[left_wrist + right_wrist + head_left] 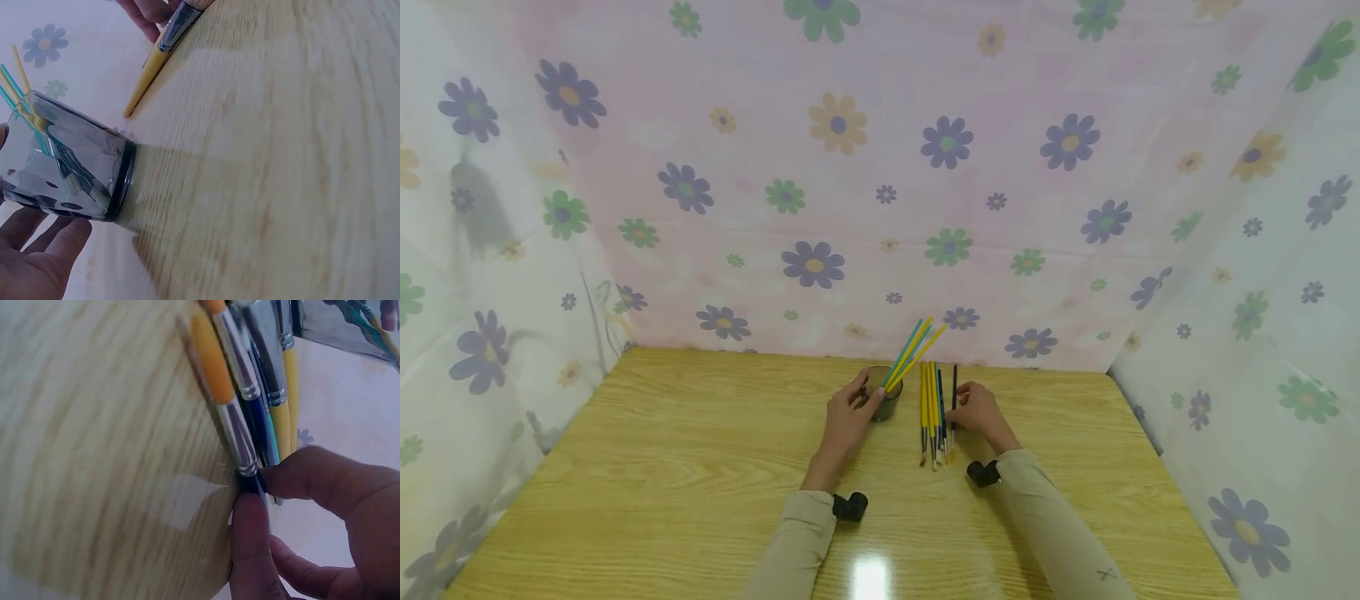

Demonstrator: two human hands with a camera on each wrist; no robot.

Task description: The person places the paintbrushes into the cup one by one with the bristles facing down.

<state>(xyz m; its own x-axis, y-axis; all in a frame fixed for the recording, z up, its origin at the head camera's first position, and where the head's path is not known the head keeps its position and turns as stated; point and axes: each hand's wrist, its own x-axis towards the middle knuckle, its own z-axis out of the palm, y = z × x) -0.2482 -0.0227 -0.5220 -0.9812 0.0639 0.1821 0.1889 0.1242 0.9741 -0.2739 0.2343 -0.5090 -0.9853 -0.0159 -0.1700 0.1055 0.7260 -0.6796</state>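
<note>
Brushes (pixel 934 412), markings apparently illegible

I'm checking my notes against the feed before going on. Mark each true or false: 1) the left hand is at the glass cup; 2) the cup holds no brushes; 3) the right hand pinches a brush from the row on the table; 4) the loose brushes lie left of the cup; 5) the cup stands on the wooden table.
1) True: the left hand holds the glass cup.
2) False: several yellow and teal brushes in the cup lean out of it.
3) True: the right hand pinches a dark brush in the row of brushes.
4) False: the row lies right of the cup, between the two hands.
5) True: it stands on the wooden table.
</note>
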